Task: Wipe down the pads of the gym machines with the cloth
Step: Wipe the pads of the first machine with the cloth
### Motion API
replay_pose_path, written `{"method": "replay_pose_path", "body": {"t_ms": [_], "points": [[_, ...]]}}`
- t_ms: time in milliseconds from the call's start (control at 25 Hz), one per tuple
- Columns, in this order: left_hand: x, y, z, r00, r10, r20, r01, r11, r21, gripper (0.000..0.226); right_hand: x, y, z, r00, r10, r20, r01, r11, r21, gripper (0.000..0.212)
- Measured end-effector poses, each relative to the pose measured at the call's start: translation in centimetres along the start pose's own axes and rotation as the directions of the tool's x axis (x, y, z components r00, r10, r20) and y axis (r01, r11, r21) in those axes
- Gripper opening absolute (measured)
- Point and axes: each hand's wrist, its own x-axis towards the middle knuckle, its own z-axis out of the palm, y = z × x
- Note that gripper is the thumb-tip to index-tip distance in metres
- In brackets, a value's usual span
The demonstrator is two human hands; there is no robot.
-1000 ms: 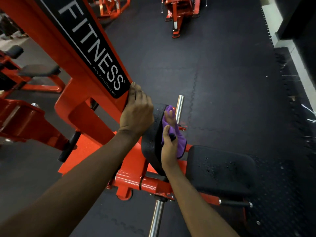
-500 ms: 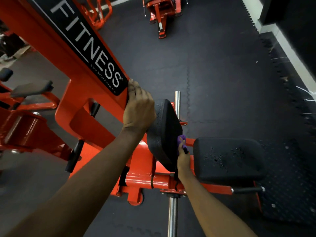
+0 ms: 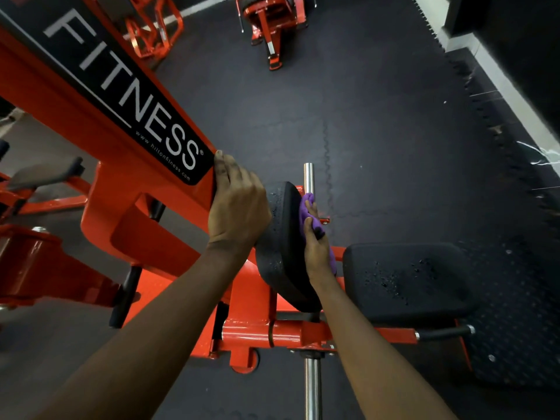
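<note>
The right hand (image 3: 316, 250), fingers curled round the purple cloth (image 3: 304, 209), presses it high on the upright pad (image 3: 278, 262), whose long axis runs 12 to 6 o'clock, while the left hand (image 3: 239, 213), at 9 o'clock, grips the orange frame (image 3: 181, 201).

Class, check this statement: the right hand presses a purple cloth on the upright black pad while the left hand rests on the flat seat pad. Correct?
One error. The head view shows the left hand holding the orange frame beside the FITNESS label, not the seat pad. The right hand does press the purple cloth on the upright pad.
</note>
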Motion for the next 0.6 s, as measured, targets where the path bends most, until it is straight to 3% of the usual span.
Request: {"method": "replay_pose_path", "body": {"t_ms": [120,240,280,400,440,600], "points": [[0.1,0.1,-0.1,1.0,-0.022,0.021,0.021,1.0,0.002,0.05,1.7,2.9,-1.1,0.994,0.108,0.02,-0.106,0.992,-0.064,0.052],[0.2,0.2,0.0,0.999,-0.028,0.019,0.027,1.0,0.007,0.052,3.6,7.4,-1.8,0.95,0.307,-0.061,-0.309,0.951,-0.012,0.099],[0.1,0.2,0.1,1.0,-0.026,0.016,0.026,1.0,0.015,0.052,4.3,8.9,-2.1,0.937,0.342,-0.074,-0.342,0.94,0.013,0.102],[0.2,0.2,0.1,0.999,-0.028,0.024,0.027,0.999,0.037,0.053,4.3,9.2,-2.5,0.861,0.489,-0.142,-0.475,0.872,0.119,0.055],[0.2,0.2,0.0,0.999,-0.028,0.034,0.027,0.999,0.032,0.054,4.0,9.8,-2.8,0.837,0.525,-0.157,-0.513,0.851,0.11,0.049],[0.2,0.2,-0.2,0.998,-0.038,0.047,0.038,0.999,0.008,0.055,1.1,12.8,-4.4,0.786,0.61,-0.101,-0.593,0.79,0.156,0.057]]}}
